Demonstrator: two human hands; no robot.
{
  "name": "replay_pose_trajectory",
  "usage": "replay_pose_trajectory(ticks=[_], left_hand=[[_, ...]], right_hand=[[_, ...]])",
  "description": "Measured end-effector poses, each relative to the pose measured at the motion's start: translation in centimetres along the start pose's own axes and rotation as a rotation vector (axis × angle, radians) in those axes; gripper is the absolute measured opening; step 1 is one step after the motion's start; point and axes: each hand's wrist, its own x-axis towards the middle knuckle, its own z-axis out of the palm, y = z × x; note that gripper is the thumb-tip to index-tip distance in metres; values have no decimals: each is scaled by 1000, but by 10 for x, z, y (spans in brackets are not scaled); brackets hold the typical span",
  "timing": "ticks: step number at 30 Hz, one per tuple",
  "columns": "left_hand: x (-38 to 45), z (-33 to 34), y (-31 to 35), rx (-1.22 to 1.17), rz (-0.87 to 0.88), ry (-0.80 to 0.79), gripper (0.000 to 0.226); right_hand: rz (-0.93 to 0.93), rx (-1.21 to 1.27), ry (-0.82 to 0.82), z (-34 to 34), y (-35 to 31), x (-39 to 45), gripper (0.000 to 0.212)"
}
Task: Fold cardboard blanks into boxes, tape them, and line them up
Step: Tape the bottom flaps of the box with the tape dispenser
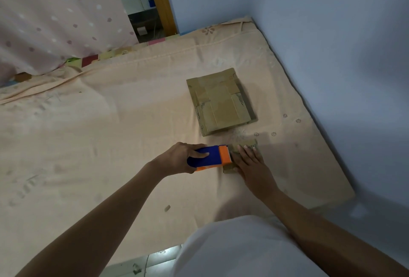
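Observation:
A small folded cardboard box [230,169] lies on the mattress, mostly hidden under my right hand [252,163], which presses flat on it with straight fingers. My left hand [179,158] grips a blue and orange tape dispenser [212,157], whose orange toothed end touches the left side of the box. A stack of flat cardboard blanks [221,101] lies just beyond the box, toward the wall.
The peach-coloured mattress [99,132] fills the view and meets the blue wall [332,33] on the right. A spotted pink curtain [55,15] hangs at the back left. A small scrap [167,208] lies near my body. Tiled floor [143,263] shows at the bottom.

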Motion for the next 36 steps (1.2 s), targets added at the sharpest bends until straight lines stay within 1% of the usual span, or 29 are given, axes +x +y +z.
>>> replay_pose_trajectory(ticks=[20,25,33,36], left_hand=[[1,-6,-6,-28,42,-15,61],[-6,-9,-15,-38,0,-15,61],[-6,-2,-15,-12,-11,-34,62],[-6,-1,-13,-9,-18,-31,62]], right_hand=[[-34,33,-10,-1,6,0,52],[3,43,-32,-6,4,1,49],[-8,61,-85,-9,6,-1,51],[-7,28,-85,-14,5,-1,51]])
